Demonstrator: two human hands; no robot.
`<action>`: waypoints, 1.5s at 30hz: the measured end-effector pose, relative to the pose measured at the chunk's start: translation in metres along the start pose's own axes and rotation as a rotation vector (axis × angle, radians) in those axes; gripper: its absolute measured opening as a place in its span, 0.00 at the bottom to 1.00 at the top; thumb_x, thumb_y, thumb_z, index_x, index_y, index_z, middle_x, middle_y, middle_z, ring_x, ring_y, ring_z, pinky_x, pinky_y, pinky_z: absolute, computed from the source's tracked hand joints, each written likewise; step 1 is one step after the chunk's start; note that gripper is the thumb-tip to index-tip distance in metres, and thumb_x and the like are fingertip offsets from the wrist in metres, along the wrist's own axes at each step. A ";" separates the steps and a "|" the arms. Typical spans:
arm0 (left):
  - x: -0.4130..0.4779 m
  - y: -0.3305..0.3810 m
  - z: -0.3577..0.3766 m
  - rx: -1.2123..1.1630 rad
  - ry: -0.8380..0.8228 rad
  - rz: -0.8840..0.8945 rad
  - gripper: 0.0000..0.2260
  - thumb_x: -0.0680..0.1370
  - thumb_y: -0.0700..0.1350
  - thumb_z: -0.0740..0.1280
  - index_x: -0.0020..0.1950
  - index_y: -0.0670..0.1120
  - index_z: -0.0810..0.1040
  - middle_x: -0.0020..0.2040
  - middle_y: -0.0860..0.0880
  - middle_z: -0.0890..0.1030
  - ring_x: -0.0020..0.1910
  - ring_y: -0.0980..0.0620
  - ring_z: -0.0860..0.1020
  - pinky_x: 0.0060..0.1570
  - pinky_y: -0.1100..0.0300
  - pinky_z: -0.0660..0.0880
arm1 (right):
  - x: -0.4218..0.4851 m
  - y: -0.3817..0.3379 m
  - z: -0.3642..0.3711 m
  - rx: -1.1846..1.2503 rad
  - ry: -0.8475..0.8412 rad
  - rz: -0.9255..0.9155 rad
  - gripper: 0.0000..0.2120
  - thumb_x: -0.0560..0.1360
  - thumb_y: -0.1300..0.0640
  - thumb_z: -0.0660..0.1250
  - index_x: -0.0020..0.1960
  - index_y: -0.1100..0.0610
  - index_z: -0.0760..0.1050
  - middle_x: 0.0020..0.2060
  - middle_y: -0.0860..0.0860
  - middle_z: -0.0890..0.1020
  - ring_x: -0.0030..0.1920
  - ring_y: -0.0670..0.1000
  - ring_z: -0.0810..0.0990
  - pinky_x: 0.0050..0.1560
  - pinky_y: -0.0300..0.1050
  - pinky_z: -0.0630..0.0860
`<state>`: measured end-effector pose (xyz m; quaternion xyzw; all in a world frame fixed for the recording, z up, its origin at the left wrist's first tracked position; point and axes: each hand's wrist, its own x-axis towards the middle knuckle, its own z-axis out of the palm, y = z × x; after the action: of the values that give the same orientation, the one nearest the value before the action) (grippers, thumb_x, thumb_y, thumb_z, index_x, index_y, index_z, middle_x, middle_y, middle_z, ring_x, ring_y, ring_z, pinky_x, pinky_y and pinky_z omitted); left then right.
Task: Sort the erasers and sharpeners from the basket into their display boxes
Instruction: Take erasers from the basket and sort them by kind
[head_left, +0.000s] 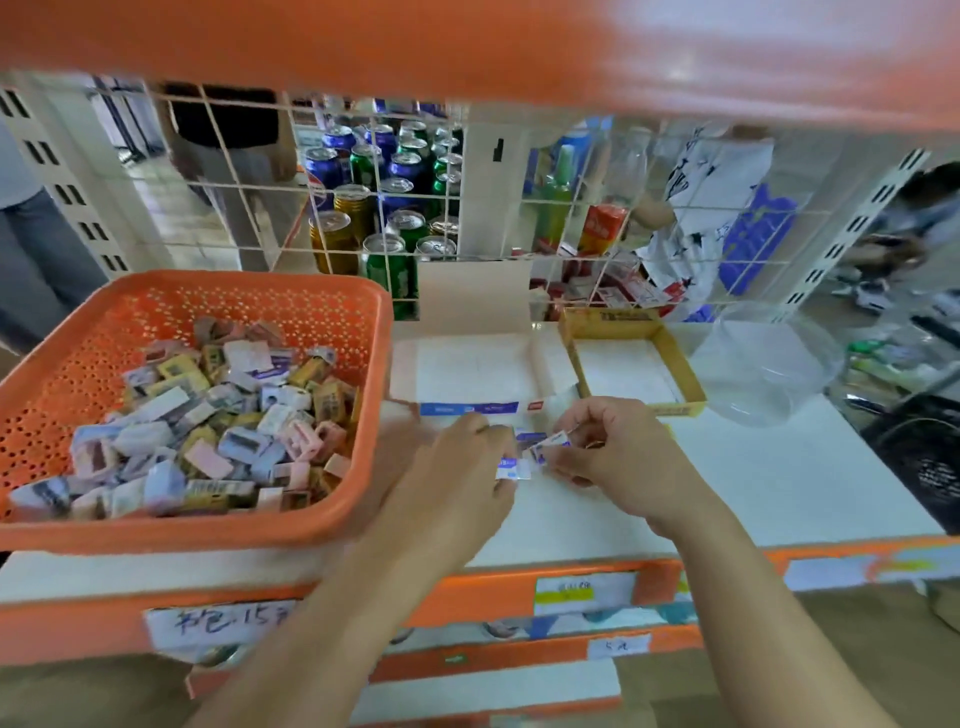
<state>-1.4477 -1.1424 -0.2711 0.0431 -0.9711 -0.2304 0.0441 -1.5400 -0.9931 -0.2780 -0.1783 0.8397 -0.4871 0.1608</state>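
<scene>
Ok, left hand (462, 467) pinches a white-and-blue eraser (511, 467). Right hand (618, 457) pinches a second eraser (553, 444), fingers curled. Both are just in front of the open white display box (467, 364) on the shelf (779, 478). Suggest facing the labels one way, laying them flat from a back corner, and keeping them out of the yellow display box (608, 318). The orange basket (208, 530) on the left looks full.

Both hands (470, 462) (605, 457) pinching small erasers (511, 469) beside orange basket (218, 532)
</scene>
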 end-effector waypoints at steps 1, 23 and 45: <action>0.001 -0.004 0.005 0.014 -0.011 -0.017 0.09 0.77 0.45 0.64 0.57 0.47 0.77 0.56 0.51 0.73 0.55 0.49 0.74 0.54 0.55 0.70 | -0.001 0.005 0.001 -0.018 0.001 0.010 0.10 0.69 0.64 0.75 0.41 0.65 0.73 0.29 0.53 0.75 0.28 0.51 0.74 0.34 0.48 0.73; 0.003 -0.021 0.025 -0.103 0.075 -0.082 0.12 0.74 0.47 0.72 0.56 0.49 0.78 0.49 0.56 0.74 0.47 0.58 0.74 0.44 0.72 0.63 | -0.002 0.021 0.004 -0.406 -0.062 -0.082 0.08 0.74 0.58 0.70 0.52 0.53 0.78 0.38 0.45 0.76 0.37 0.42 0.73 0.35 0.31 0.68; -0.001 -0.027 0.024 -0.084 0.006 -0.013 0.14 0.76 0.52 0.68 0.62 0.54 0.77 0.52 0.60 0.66 0.54 0.60 0.70 0.53 0.69 0.65 | 0.003 0.020 0.003 -0.443 -0.088 -0.087 0.07 0.74 0.59 0.69 0.51 0.52 0.78 0.35 0.43 0.75 0.34 0.41 0.72 0.31 0.31 0.66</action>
<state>-1.4475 -1.1555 -0.3051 0.0483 -0.9602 -0.2712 0.0471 -1.5443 -0.9877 -0.2970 -0.2665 0.9098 -0.2889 0.1332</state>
